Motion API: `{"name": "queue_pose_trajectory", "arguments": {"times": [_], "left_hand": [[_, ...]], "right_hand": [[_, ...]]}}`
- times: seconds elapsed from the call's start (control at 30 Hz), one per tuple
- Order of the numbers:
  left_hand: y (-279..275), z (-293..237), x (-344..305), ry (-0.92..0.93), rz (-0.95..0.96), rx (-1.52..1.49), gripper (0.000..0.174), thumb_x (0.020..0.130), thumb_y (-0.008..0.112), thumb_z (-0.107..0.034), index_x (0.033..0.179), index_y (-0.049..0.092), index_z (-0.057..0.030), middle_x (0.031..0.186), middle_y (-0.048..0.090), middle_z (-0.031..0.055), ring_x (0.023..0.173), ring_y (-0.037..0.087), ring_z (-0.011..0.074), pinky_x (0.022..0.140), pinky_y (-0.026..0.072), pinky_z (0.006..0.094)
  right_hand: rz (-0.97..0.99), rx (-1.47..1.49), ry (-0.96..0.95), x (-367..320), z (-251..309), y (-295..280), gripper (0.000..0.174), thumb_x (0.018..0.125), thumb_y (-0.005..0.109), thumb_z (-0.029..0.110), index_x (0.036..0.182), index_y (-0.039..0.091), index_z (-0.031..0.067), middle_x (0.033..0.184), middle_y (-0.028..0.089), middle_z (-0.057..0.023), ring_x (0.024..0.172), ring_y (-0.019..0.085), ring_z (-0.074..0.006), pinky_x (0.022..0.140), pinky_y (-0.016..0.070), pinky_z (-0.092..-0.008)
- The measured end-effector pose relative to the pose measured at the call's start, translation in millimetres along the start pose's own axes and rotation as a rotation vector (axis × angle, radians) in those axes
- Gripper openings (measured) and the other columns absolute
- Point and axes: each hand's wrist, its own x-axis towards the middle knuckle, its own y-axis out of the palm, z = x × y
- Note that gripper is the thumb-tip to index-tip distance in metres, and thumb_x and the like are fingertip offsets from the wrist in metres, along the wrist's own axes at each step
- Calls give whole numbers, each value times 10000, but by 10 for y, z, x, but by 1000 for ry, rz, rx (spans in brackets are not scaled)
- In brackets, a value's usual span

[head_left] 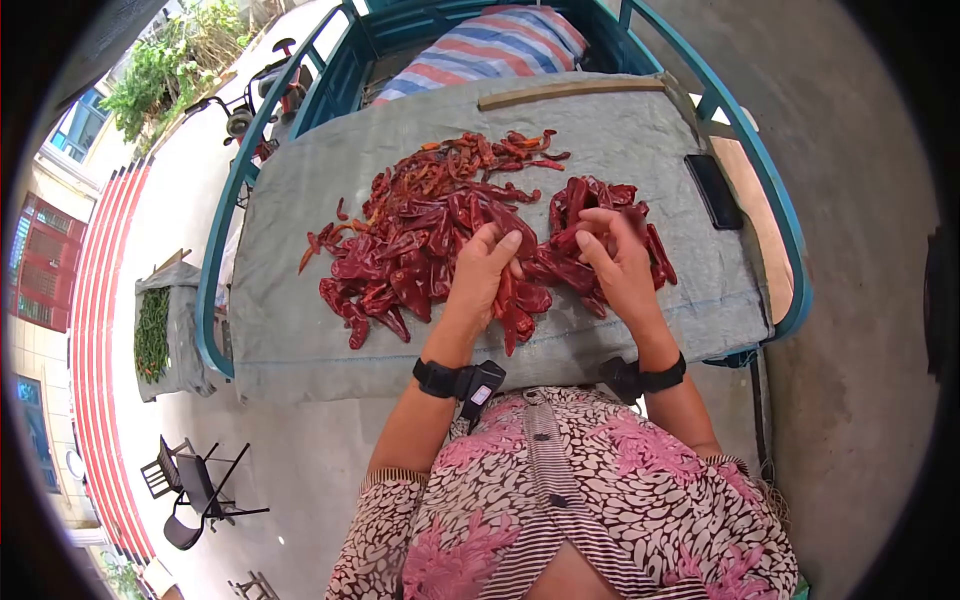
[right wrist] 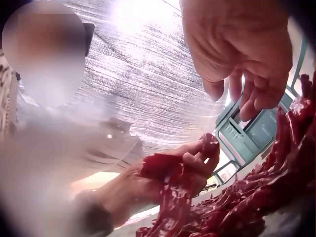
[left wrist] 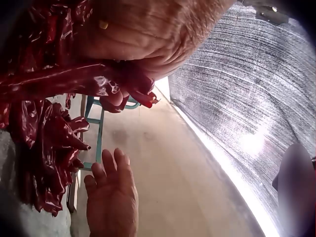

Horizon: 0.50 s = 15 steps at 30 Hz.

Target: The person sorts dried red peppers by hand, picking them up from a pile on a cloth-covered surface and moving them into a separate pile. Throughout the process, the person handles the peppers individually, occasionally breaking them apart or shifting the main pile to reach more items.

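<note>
Dried red chili peppers lie in a wide heap (head_left: pixel 410 240) on the grey sheet, with a smaller pile (head_left: pixel 590 200) to its right. My left hand (head_left: pixel 482 270) grips several chili peppers (left wrist: pixel 74 81) between thumb and fingers; their stem ends poke out beside the fingertips in the left wrist view. Over the near side of the smaller pile is my right hand (head_left: pixel 622 265), its fingers loosely bent. Seen from the right wrist, that hand (right wrist: pixel 242 59) has nothing between its fingers, and the left hand (right wrist: pixel 195 165) holds wrinkled peppers hanging down.
The grey sheet (head_left: pixel 300 180) covers the bed of a cart with teal rails (head_left: pixel 775 215). A phone (head_left: pixel 713 191) lies at the right, and a wooden strip (head_left: pixel 570 93) along the back. Behind is a striped sack (head_left: pixel 490 50). Green peppers (head_left: pixel 153 335) and folding chairs (head_left: pixel 205 490) stand at left.
</note>
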Motion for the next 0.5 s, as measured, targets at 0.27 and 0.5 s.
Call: {"name": "queue_pose_trajectory", "arguments": {"times": [0.27,0.5], "left_hand": [[42,24,-17,6,-89,-85,342,1051,612,-278,1251,597,-1,910,655,27,685,574,74,611,477,206],[-187,123,125,74,-45,-363,298,1068,577,-262,1236,588,-16,944,647,30,727,608,99,638,530,233]], "right_hand": [[18,155,93,50,-41,94,283,977,668,125,1239,632,24,1062,685,-31,911,616,-87,812,512,-271],[37,-313,-41,22,67,84,442,926,719,197,1314,591,29,1123,682,-122,831,647,-190,786,529,-344]]}}
